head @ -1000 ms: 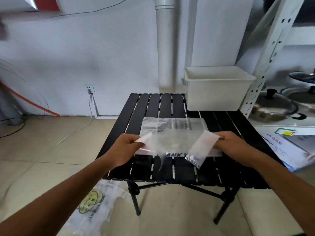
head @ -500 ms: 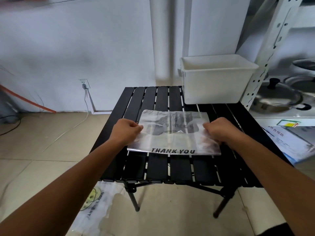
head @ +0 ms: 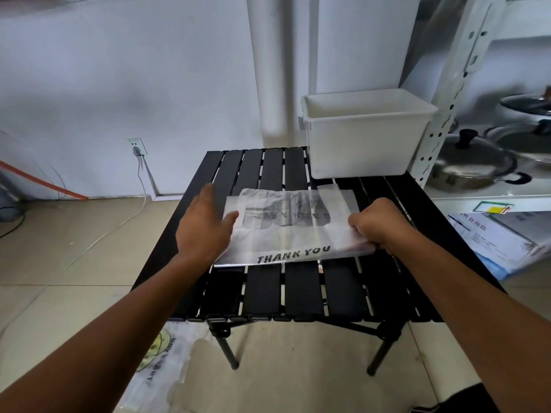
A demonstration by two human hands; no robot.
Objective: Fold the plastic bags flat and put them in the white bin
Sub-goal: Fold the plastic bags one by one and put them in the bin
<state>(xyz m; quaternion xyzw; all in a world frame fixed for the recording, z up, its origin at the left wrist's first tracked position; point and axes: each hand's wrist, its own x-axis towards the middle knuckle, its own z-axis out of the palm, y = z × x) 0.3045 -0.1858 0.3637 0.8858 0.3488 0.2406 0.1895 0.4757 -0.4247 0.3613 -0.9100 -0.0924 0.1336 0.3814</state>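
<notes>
A folded translucent plastic bag (head: pixel 286 231) printed "THANK YOU" lies on the black slatted table (head: pixel 268 293). My left hand (head: pixel 204 228) lies flat beside the bag's left edge, fingers straight and thumb on the plastic. My right hand (head: pixel 378 223) grips the bag's right edge with curled fingers and lifts that side slightly off the slats. The white bin (head: pixel 366 135) stands at the table's back right corner, just beyond the bag; its inside is not visible.
Another plastic bag (head: pixel 161 362) with a yellow-green print lies on the tiled floor under the table's front left. A white metal shelf (head: pixel 447 93) with pots and lids stands to the right. A blue-and-white carton (head: pixel 501 239) sits beside the table.
The bag's ends were folded in and pressed flat. My left hand has since opened and slid off to the left edge, while my right hand grips and raises the right edge.
</notes>
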